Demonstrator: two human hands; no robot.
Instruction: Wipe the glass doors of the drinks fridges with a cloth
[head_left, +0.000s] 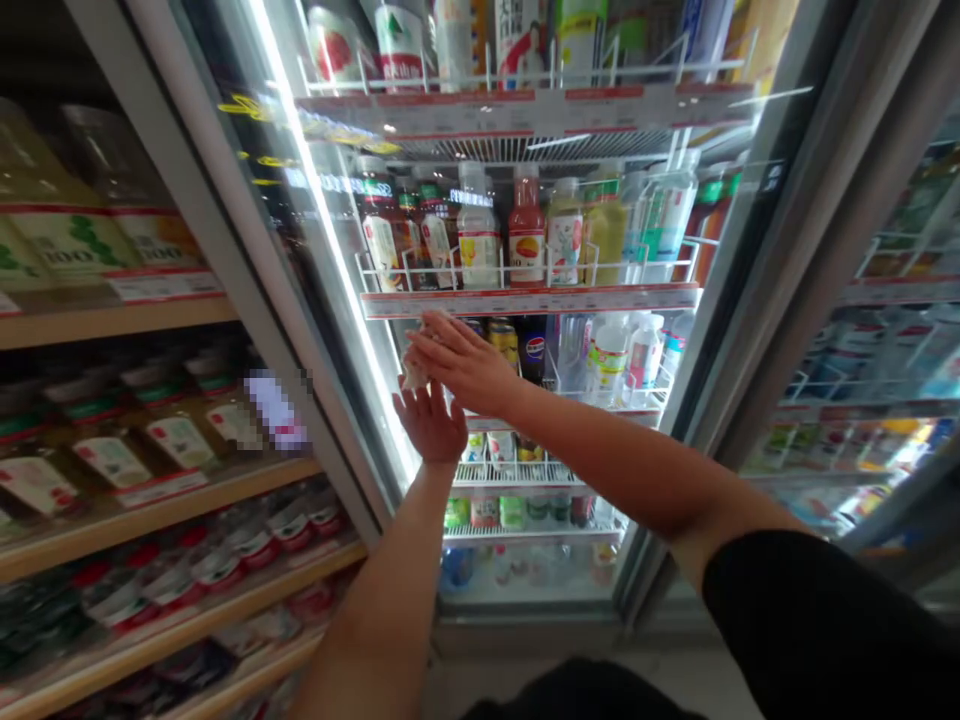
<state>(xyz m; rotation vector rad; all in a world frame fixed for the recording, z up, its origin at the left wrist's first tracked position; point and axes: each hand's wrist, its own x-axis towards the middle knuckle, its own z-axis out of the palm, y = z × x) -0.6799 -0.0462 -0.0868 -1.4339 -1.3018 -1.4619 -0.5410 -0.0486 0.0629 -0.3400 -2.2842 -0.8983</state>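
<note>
My right hand [459,357] presses a small white cloth [415,372] flat against the glass door [352,330] of a drinks fridge, fingers stretched over it. My left hand [431,422] sits just below, palm flat on the same glass with fingers spread upward. Behind the glass stand bottled drinks [525,232] on a wire shelf with a red price strip [529,300], and cans [534,350] on the shelf under it.
To the left, open wooden shelves [157,500] carry rows of bottles and jars. A second glass-door fridge [885,330] stands to the right, past a grey door frame [795,260]. The fridge's lower shelves hold more drinks [517,510].
</note>
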